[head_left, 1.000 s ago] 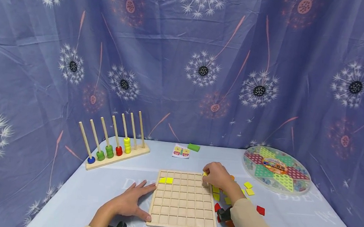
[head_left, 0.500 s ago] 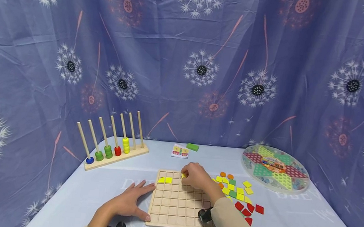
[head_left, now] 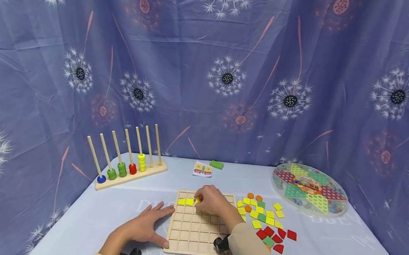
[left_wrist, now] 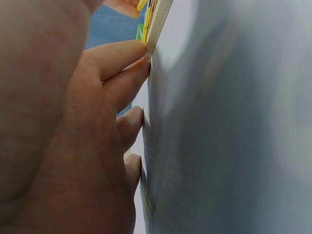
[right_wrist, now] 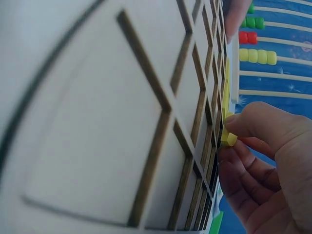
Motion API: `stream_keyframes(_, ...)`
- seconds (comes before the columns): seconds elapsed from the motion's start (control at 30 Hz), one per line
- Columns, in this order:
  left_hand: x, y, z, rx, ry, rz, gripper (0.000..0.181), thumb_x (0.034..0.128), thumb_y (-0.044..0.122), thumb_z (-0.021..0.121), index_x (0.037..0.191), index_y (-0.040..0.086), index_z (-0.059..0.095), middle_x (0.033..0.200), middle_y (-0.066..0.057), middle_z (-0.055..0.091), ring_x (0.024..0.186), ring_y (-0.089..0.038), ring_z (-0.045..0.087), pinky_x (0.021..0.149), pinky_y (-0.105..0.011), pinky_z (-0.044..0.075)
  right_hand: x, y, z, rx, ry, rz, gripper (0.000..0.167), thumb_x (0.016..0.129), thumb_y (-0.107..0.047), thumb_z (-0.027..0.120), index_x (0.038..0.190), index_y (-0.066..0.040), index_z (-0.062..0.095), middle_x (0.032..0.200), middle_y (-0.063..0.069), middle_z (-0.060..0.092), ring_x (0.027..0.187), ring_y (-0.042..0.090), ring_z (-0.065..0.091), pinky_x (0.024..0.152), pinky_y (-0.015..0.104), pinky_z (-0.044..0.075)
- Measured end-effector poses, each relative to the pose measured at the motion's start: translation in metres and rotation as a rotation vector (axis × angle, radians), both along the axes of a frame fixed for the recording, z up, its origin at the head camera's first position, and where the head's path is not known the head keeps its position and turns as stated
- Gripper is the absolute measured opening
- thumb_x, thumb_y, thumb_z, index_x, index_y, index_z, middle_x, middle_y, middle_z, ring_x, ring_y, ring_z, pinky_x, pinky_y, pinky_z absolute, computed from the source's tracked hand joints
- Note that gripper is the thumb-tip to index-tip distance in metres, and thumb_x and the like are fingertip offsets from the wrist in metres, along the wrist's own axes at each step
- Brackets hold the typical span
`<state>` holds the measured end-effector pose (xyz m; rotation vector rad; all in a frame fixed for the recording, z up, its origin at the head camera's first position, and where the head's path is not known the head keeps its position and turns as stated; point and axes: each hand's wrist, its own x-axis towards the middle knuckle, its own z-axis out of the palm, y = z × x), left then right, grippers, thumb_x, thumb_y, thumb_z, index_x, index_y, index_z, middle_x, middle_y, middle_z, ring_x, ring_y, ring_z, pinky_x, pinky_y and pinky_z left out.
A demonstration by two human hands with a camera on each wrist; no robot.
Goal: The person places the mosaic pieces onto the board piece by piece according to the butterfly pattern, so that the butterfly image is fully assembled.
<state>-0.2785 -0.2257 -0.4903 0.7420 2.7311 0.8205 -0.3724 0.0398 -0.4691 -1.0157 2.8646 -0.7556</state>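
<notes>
Pinching yellow pc (right_wrist: 229,140) w/ R hand (head_left: 213,201) at far part of grid board (head_left: 194,237), just R of two yellow pcs (head_left: 190,202); spreading L hand (head_left: 147,223) by board's L edge, w/ thumb at near corner. Blocked by R hand + R sleeve (head_left: 256,253): part of board. R of R hand: loose pcs (head_left: 270,221) on table (head_left: 329,253). Beyond hands: printed card (head_left: 203,170), green block (head_left: 216,165). Beyond L hand: peg rack (head_left: 155,169) w/ beads (head_left: 122,170); beyond R hand, to its R: star board (head_left: 310,190). Behind all: creased curtain (head_left: 182,50). In grid board: pale wood, thin ribs, sq. cells; in pcs: flat sqs, qtr-rounds, discs; on rack: wooden rods, rounded beads
</notes>
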Motion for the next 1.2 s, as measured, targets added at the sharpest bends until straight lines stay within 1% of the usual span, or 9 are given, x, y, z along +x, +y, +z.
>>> stream_keyframes(0.2,0.0005,0.0008,0.0009,-0.003,0.008,0.005,0.105,0.0641,0.066,0.077,0.149,0.018,0.039,0.153,-0.001,0.034,0.143,-0.036,0.014,0.110,-0.063,0.006,0.0005,-0.0041,-0.0022,0.005,0.014,0.020,0.020,0.076,-0.007,0.070,0.094,-0.013,0.075,0.072,-0.007,0.056,0.063,0.010,0.045,0.058,0.027,0.039)
stream_keyframes(0.4,0.0009,0.0012,0.0003,-0.004,0.011,-0.006,0.105,0.0644,0.066,0.077,0.149,0.017,0.039,0.153,-0.002,0.034,0.143,-0.037,0.014,0.110,-0.063,0.006,0.0036,-0.0044,-0.0033,0.012,-0.001,-0.015,0.020,0.075,-0.004,0.069,0.091,-0.013,0.076,0.071,-0.006,0.055,0.062,0.010,0.041,0.056,0.026,0.036)
stream_keyframes(0.6,-0.0005,0.0009,0.0005,-0.002,0.009,-0.004,0.105,0.0646,0.066,0.077,0.149,0.018,0.038,0.153,-0.002,0.034,0.143,-0.036,0.014,0.110,-0.062,0.006,0.0053,-0.0015,-0.0001,0.020,0.032,0.030,0.023,0.082,-0.001,0.067,0.101,-0.010,0.077,0.087,-0.001,0.069,0.064,0.008,0.046,0.060,0.025,0.041)
stream_keyframes(0.73,-0.0010,0.0009,0.0007,-0.005,0.009,-0.006,0.105,0.0647,0.066,0.077,0.149,0.018,0.038,0.153,-0.001,0.034,0.143,-0.036,0.014,0.110,-0.063,0.006,0.0051,-0.0011,0.0010,0.037,0.070,0.075,0.013,0.084,0.000,0.065,0.076,-0.008,0.071,0.061,-0.006,0.050,0.055,0.007,0.033,0.055,0.023,0.032)
stream_keyframes(0.83,-0.0011,0.0007,0.0016,-0.002,0.007,-0.005,0.105,0.0646,0.065,0.077,0.149,0.018,0.038,0.153,-0.002,0.034,0.143,-0.036,0.014,0.110,-0.063,0.006,0.0043,-0.0021,0.0009,0.043,0.076,0.089,0.022,0.083,0.001,0.063,0.065,-0.011,0.058,0.055,-0.004,0.027,0.052,0.011,0.021,0.054,0.026,0.024)
stream_keyframes(0.93,-0.0006,0.0008,0.0026,0.004,0.005,-0.005,0.104,0.0645,0.064,0.078,0.149,0.017,0.038,0.153,-0.002,0.034,0.143,-0.036,0.014,0.110,-0.063,0.006,0.0039,-0.0029,0.0006,0.045,0.068,0.070,0.020,0.083,0.000,0.065,0.068,-0.013,0.064,0.058,-0.009,0.038,0.053,0.010,0.029,0.054,0.026,0.029)
stream_keyframes(1.07,-0.0003,0.0005,0.0025,0.003,0.010,-0.003,0.105,0.0641,0.065,0.078,0.149,0.017,0.039,0.153,-0.002,0.034,0.143,-0.036,0.014,0.110,-0.062,0.006,0.0030,-0.0030,-0.0005,0.062,0.062,0.038,0.016,0.082,-0.003,0.067,0.089,-0.014,0.076,0.079,-0.010,0.063,0.065,0.008,0.046,0.062,0.025,0.042)
stream_keyframes(1.13,-0.0004,0.0004,0.0022,0.003,0.012,-0.004,0.105,0.0642,0.065,0.078,0.149,0.017,0.039,0.153,-0.002,0.034,0.143,-0.036,0.014,0.110,-0.063,0.006,0.0023,-0.0021,-0.0013,0.063,0.059,0.032,0.019,0.081,-0.004,0.068,0.094,-0.014,0.077,0.085,-0.007,0.067,0.068,0.008,0.049,0.064,0.025,0.045)
stream_keyframes(1.2,-0.0005,0.0005,0.0021,0.007,0.013,-0.003,0.104,0.0641,0.065,0.078,0.149,0.018,0.039,0.153,-0.002,0.034,0.143,-0.036,0.014,0.110,-0.063,0.006,0.0016,-0.0006,-0.0023,0.059,0.053,0.039,0.015,0.081,-0.005,0.067,0.090,-0.013,0.076,0.078,-0.005,0.064,0.065,0.008,0.047,0.062,0.025,0.043)
